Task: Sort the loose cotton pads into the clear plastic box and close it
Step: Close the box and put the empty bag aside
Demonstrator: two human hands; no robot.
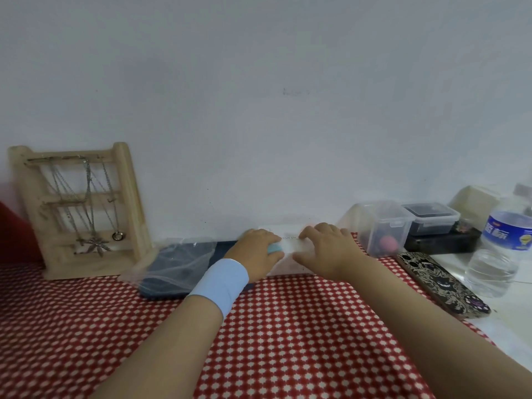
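The clear plastic box (288, 243) lies against the wall at the back middle of the table, with a printed label on top and white contents showing through. My left hand (257, 251), with a light blue wristband, grips the box's left end; a small blue piece shows between its thumb and fingers. My right hand (326, 249) arches over the right end, with bent fingers on top and the thumb on the front face. I see no loose cotton pads on the cloth. My hands hide much of the box.
A wooden jewellery stand (83, 211) with necklaces stands at the left. A dark flat case under a clear bag (178, 263) lies beside my left hand. To the right are clear containers (385, 226), a patterned phone (440, 283) and a water bottle (502, 249). Red dotted cloth (288, 326) covers the table.
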